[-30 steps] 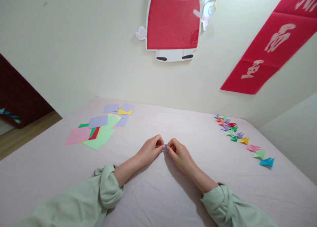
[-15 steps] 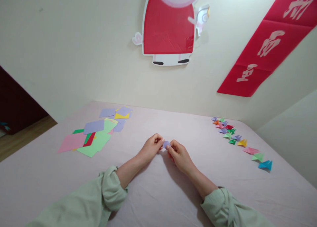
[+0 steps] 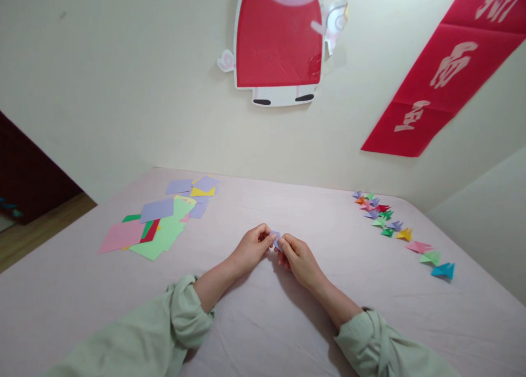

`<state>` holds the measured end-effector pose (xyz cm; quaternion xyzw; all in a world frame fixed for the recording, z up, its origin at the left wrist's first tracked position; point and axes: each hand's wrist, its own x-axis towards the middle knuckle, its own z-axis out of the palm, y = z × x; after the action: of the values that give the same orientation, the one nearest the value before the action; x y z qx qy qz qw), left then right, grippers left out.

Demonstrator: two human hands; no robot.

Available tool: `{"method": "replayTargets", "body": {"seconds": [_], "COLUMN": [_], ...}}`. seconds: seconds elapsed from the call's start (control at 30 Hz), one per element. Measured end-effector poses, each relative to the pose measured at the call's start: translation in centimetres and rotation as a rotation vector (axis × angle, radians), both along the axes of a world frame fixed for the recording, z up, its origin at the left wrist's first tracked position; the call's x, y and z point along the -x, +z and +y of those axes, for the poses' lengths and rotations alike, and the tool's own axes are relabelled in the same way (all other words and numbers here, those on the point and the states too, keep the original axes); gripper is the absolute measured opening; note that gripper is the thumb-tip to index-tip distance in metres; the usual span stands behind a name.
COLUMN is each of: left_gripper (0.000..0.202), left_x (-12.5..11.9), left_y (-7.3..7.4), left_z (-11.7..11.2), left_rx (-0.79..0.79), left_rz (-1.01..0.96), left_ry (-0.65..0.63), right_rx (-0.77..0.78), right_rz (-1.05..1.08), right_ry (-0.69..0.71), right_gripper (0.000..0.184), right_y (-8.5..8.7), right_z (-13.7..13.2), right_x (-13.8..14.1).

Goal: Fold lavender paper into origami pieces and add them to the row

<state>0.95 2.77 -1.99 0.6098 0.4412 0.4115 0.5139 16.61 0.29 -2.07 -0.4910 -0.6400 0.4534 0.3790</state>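
Observation:
A small folded lilac paper piece (image 3: 275, 238) sits between my two hands at the middle of a pale pink sheet-covered surface (image 3: 263, 322). My left hand (image 3: 251, 248) pinches its left side with thumb and fingertips closed. My right hand (image 3: 299, 258) pinches its right side, fingers curled. Both wrists rest low on the sheet, and both arms wear pale green rolled-up sleeves.
Flat coloured paper squares (image 3: 162, 219) lie scattered at the back left. A row of several small folded paper shapes (image 3: 394, 226) runs along the right side. A wall with a red cartoon cut-out (image 3: 279, 43) and a red banner (image 3: 444, 70) stands behind.
The lilac piece was lifted slightly and showed more between the fingertips half a second ago; now my hands have closed in on it again. The view shifted a little.

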Motion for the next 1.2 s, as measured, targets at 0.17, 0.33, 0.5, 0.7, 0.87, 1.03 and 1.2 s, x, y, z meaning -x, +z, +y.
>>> {"method": "replayTargets", "body": {"seconds": [0.17,0.33,0.5,0.7,0.87,1.03,1.2], "left_gripper": [0.031,0.032,0.031,0.024,0.02,0.018,0.016], "left_x": [0.19,0.09,0.05,0.23,0.23,0.17,0.2], "left_y": [0.48,0.43,0.38,0.41,0.32,0.47,-0.23], "left_z": [-0.02,-0.11,-0.2,-0.56,-0.66,-0.61,-0.51], "left_rx": [0.054,0.012,0.025,-0.034,-0.034,-0.028,-0.075], "left_rz": [-0.025,0.004,0.014,0.018,-0.006,-0.009,0.027], "left_ry": [0.044,0.041,0.01,-0.074,-0.062,-0.038,-0.049], "right_rx": [-0.009,-0.015,0.0,0.025,0.001,-0.047,-0.055], "right_rz": [0.036,0.077,0.101,0.132,0.062,-0.003,0.084], "right_ry": [-0.009,-0.002,-0.006,-0.028,-0.009,-0.004,-0.07], "right_gripper": [0.036,0.024,0.024,0.029,0.027,0.019,0.015], "right_y": [-0.08,-0.18,-0.03,0.39,0.19,-0.09,-0.33], "right_z": [-0.04,-0.13,-0.05,-0.05,-0.22,-0.32,-0.27], "right_x": [-0.19,-0.15,-0.13,-0.15,-0.15,-0.1,-0.23]}}
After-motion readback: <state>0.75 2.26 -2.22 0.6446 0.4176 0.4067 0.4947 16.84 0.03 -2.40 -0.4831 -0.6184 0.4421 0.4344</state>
